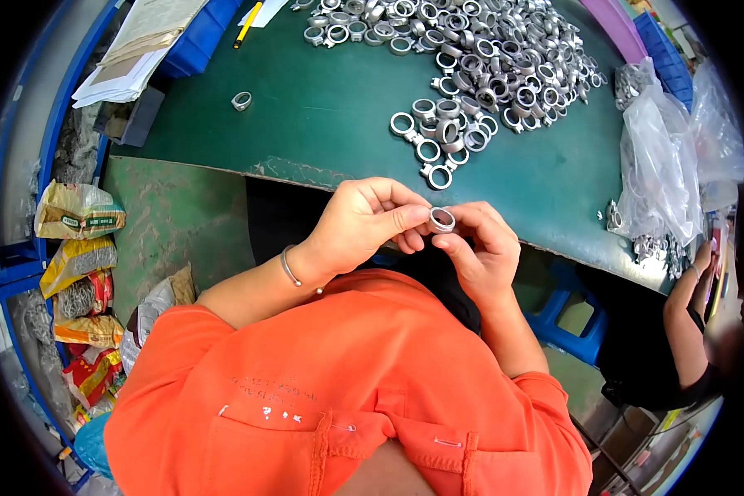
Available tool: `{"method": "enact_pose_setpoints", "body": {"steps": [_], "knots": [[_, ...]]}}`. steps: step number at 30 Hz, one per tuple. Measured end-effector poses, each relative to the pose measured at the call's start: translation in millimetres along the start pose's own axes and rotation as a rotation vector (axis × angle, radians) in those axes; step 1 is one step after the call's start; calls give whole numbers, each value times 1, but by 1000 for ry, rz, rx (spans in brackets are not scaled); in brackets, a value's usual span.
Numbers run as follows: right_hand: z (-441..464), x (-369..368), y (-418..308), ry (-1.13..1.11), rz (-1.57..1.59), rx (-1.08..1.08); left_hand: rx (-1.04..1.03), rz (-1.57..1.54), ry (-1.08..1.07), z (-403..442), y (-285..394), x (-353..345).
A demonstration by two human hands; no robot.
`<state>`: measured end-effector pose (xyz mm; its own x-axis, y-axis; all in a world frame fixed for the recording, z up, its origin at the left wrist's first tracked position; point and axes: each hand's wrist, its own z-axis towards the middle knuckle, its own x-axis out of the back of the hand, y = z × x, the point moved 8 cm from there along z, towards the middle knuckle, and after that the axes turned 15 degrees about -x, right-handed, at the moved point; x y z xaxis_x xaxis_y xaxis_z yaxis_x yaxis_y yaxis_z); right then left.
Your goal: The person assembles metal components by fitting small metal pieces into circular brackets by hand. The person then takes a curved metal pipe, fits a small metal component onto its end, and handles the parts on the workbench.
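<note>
The left hand (362, 223) and right hand (489, 248), fingers curled, pinch one metal ring (443, 231), apparently steadying it face-up, with a pile of rings (531, 73) at one o'clock.

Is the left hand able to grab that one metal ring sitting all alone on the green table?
Probably yes: nothing stands between the left hand and the lone ring, just bare green table. But its fingers are at another ring with the right hand, so it might have to let go first.
</note>
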<state>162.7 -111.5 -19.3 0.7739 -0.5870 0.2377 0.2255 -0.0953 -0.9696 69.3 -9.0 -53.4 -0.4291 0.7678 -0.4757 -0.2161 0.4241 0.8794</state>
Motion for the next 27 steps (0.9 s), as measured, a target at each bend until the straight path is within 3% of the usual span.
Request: {"method": "enact_pose_setpoints", "body": {"steps": [11,13,15,17,21,23,25,27], "knots": [[0,2,-5,5,-24,25,-114,121,4,1,3,2],[2,3,-6,7,-49,16,-372,281,-39,4,19,-3],[6,14,-8,122,-197,62,-439,395,-27,7,28,-1],[15,36,3,268,-182,-50,-510,532,-8,10,36,4],[29,53,0,320,-462,-207,-518,542,31,13,36,16],[25,33,-27,305,-681,199,-504,523,49,14,34,17],[27,6,-28,105,-656,246,-527,616,38,14,36,13],[27,-6,-20,99,-698,276,-523,639,26,13,37,11]]}}
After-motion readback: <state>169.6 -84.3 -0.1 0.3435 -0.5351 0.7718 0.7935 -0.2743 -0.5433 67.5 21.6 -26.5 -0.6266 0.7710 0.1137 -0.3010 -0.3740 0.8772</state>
